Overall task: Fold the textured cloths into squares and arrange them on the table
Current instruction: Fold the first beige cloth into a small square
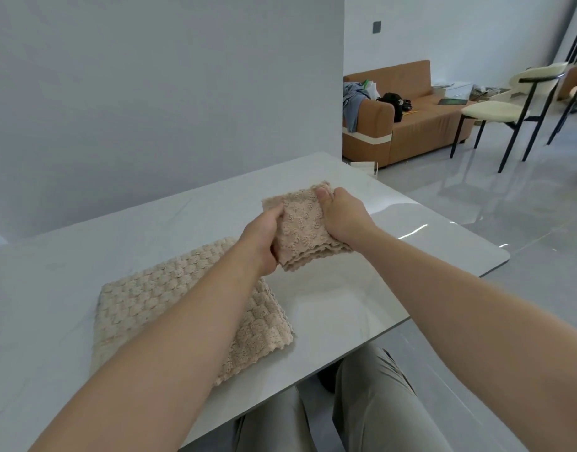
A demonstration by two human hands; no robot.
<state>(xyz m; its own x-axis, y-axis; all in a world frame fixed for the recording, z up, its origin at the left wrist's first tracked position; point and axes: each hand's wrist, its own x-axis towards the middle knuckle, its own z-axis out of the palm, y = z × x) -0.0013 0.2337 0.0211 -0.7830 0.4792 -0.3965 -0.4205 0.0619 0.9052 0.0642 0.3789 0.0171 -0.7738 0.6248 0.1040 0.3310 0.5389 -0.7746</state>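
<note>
Both hands were clamped on one folded beige cloth, held just above the white table: the left hand pinched its near-left edge, thumb on top, while the right hand closed over its far-right corner. The layered, scalloped edges pointed toward the person, and the bundle already looked close to square. Below and left of the grip, under the left forearm, a second, larger textured cloth lay flat on the table, nearer the left hand. Bare tabletop lay beneath and right of the grip, probably where the held square would go.
</note>
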